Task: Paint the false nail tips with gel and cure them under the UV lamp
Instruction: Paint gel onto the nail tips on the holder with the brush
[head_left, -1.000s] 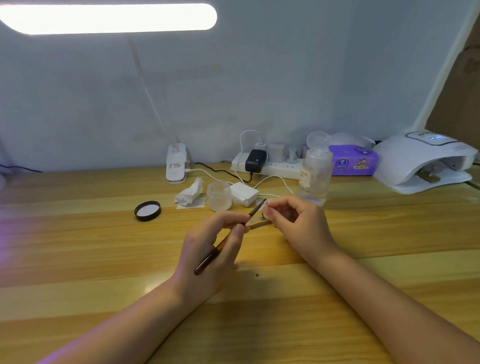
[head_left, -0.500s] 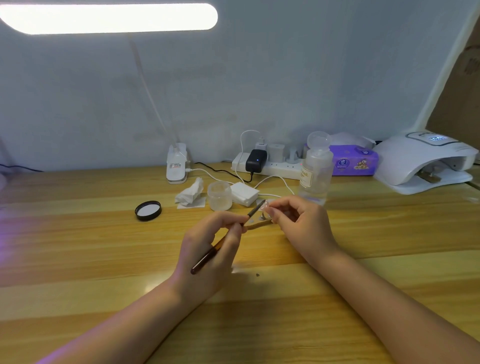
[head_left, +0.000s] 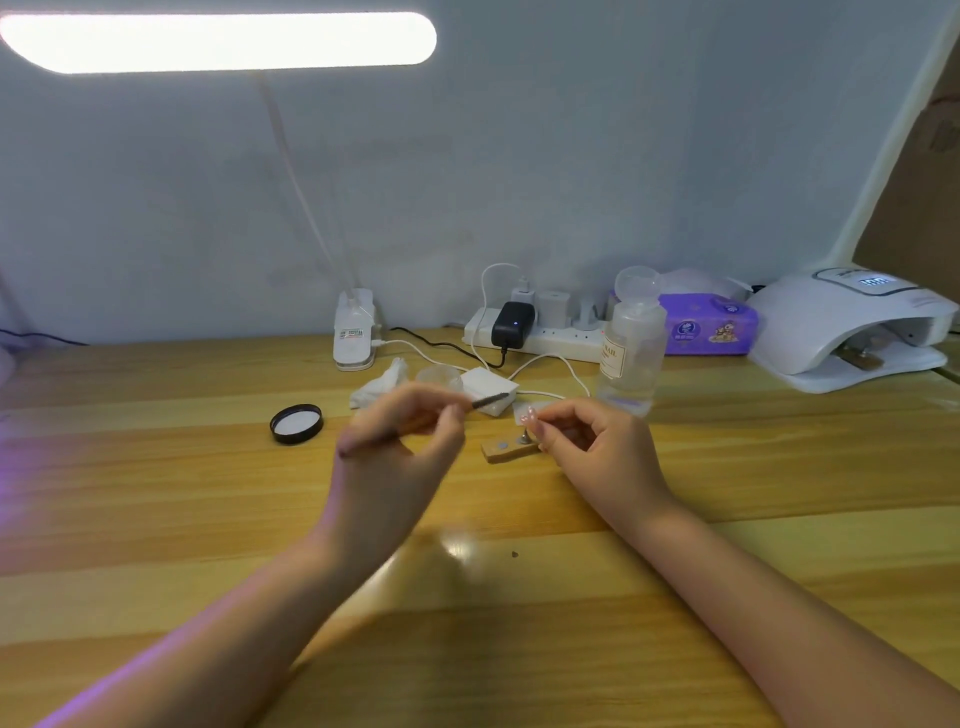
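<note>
My left hand (head_left: 395, 457) pinches a thin nail brush (head_left: 485, 401), blurred by motion, its dark tip pointing right. My right hand (head_left: 597, 452) has curled fingers that pinch the small stand of a pale pink false nail tip (head_left: 529, 414). The stand sits on a little wooden holder block (head_left: 506, 450) lying on the table between my hands. The brush tip is a short way left of the nail tip, not touching it. The white UV lamp (head_left: 852, 327) stands at the far right with another holder inside its opening.
Behind my hands are a small clear jar (head_left: 441, 376), its black lid (head_left: 296, 423), a crumpled tissue (head_left: 379, 387), white pads (head_left: 491, 387), a clear liquid bottle (head_left: 631, 348), a power strip (head_left: 540, 332), a purple tissue pack (head_left: 706, 325) and a desk lamp base (head_left: 354, 332).
My left hand has lifted and drawn the brush away to the left from the nail tip. The wooden holder block now shows between my hands. My right hand has stayed put.
</note>
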